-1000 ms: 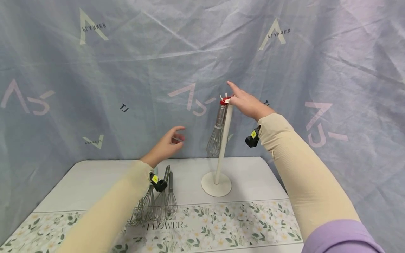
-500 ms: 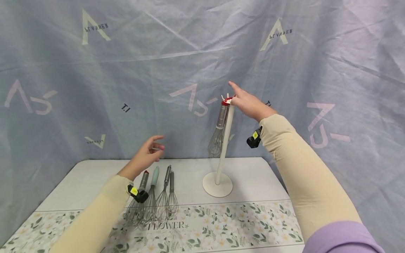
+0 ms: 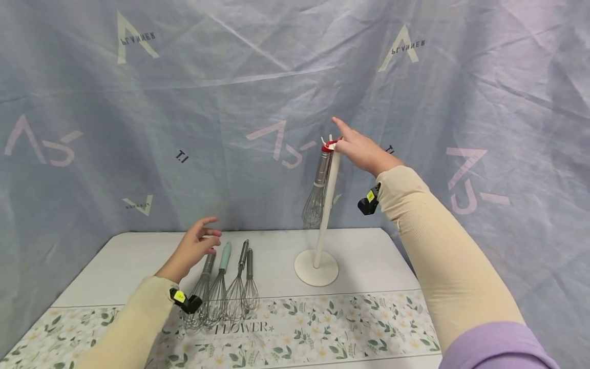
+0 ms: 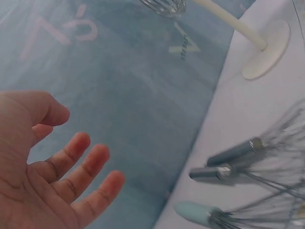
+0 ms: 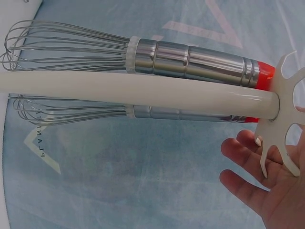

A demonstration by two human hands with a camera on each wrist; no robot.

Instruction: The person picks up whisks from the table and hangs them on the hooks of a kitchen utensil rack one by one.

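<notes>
A white stand (image 3: pixel 326 215) with a round base (image 3: pixel 309 271) rises at right of centre in the head view. Two steel whisks with red ends hang from its hooked top (image 5: pixel 281 102), one whisk (image 5: pixel 205 59) in front of the pole and the other whisk (image 5: pixel 178 113) behind it. My right hand (image 3: pixel 364 152) is at that hooked top, fingers spread and loosely bent, touching the hooks. My left hand (image 3: pixel 191 250) hovers above the table, loosely curled around nothing. Below and beside it lie a green-handled whisk (image 3: pixel 225 256) and several grey-handled whisks, such as one whisk (image 3: pixel 243 256).
The white table (image 3: pixel 147 256) carries a flower-patterned strip (image 3: pixel 332 328) along its front. A grey-blue cloth (image 3: pixel 221 128) with printed letters hangs behind. The stand's pole leans slightly in the head view.
My left hand has moved left and down, away from the stand, uncovering the whisk handles on the table. The right hand stays at the hooked top.
</notes>
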